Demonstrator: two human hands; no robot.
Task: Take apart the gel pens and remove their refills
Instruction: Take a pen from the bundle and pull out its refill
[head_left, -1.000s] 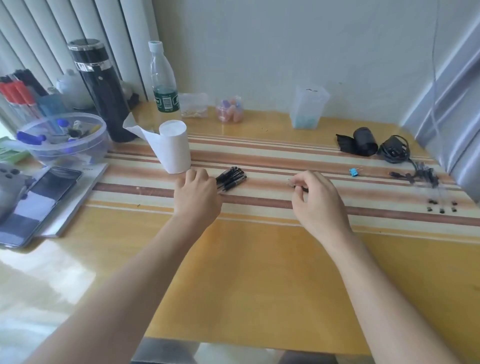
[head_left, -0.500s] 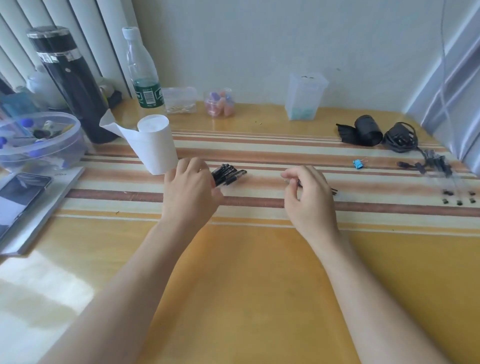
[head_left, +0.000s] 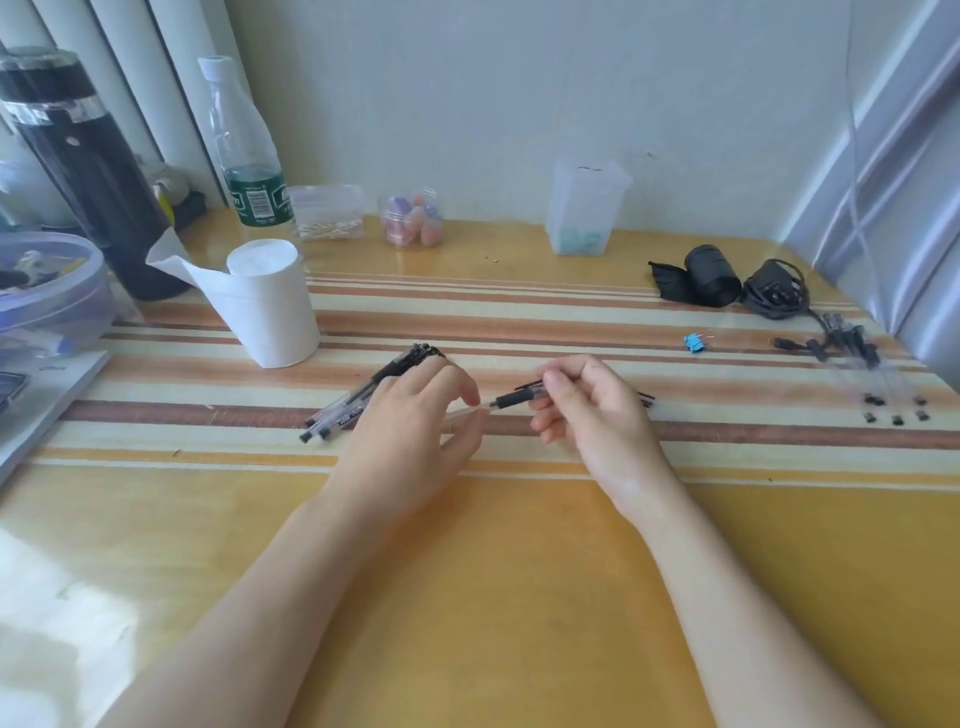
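One gel pen (head_left: 511, 400), clear-barrelled with a black grip, is held level above the striped mat between both hands. My left hand (head_left: 415, 431) pinches its clear end, and my right hand (head_left: 587, 410) grips the black grip section with curled fingers. A bundle of several more black gel pens (head_left: 363, 397) lies on the mat, partly hidden under my left hand. Thin dark parts (head_left: 647, 399) show on the mat behind my right hand. Clear emptied barrels and small black caps (head_left: 883, 395) lie at the far right.
A white paper roll (head_left: 270, 306) stands left of the pens. A black flask (head_left: 83, 171), a water bottle (head_left: 249, 150), a plastic bowl (head_left: 47, 291), small jars, a clear cup (head_left: 584, 208), a black pouch (head_left: 701, 280) and a cable (head_left: 776, 296) line the back. A blue clip (head_left: 693, 343) lies at right.
My left hand has left the pen bundle and moved right to meet my right hand. Both now hold one pen raised between them. The camera has tilted closer.
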